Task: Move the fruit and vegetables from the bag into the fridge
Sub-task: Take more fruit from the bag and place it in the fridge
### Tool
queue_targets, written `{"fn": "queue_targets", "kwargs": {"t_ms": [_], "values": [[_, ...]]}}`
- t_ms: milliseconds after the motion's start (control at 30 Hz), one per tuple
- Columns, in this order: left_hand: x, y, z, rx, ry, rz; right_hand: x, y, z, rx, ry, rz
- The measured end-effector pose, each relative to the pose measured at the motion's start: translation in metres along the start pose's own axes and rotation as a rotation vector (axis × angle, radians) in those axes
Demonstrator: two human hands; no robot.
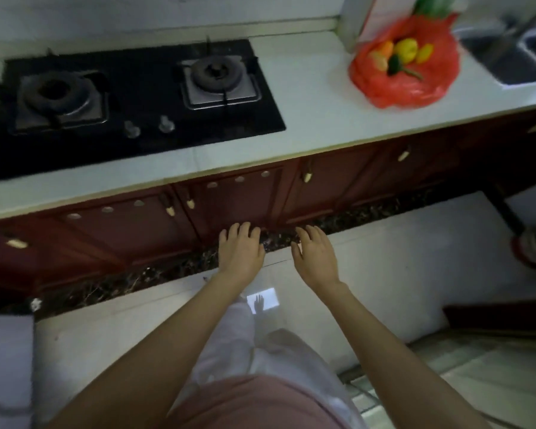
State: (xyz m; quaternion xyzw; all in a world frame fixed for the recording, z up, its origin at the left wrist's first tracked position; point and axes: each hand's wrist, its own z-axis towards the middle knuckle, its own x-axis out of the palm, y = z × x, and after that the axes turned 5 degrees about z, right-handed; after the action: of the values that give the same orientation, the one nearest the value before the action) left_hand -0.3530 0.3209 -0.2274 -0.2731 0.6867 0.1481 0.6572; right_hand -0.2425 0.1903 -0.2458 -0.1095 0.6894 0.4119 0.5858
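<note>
White counter (307,97), black hob (130,100) left, sink (514,57) right. Red bag (406,88) of fruit upright, mouth up, no clear long axis. My left hand (240,250), right hand (314,253) apart, empty, fingers relaxed.

The bag (406,85) at the bench's far right end is thin, crinkled, glossy red plastic, and the fruit and vegetables (406,49) in it look smooth and waxy. The bench (307,97) top is pale, smooth and faintly shiny. The hob (130,100) is glossy black glass with dull metal burners and knobs. The sink (514,57) is brushed metal. The cupboard doors (235,205) are dark red wood with a satin finish. The floor (384,267) is glossy pale tile.
</note>
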Motion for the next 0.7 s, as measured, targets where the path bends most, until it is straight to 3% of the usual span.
{"fn": "queue_targets", "kwargs": {"t_ms": [367, 700], "values": [[-0.049, -0.120, 0.193, 0.407, -0.016, 0.068, -0.091, -0.089, 0.104, 0.355, -0.191, -0.057], [-0.085, -0.215, 0.345, 0.609, -0.076, 0.010, -0.172, -0.143, 0.218, 0.481, -0.418, -0.033]]}}
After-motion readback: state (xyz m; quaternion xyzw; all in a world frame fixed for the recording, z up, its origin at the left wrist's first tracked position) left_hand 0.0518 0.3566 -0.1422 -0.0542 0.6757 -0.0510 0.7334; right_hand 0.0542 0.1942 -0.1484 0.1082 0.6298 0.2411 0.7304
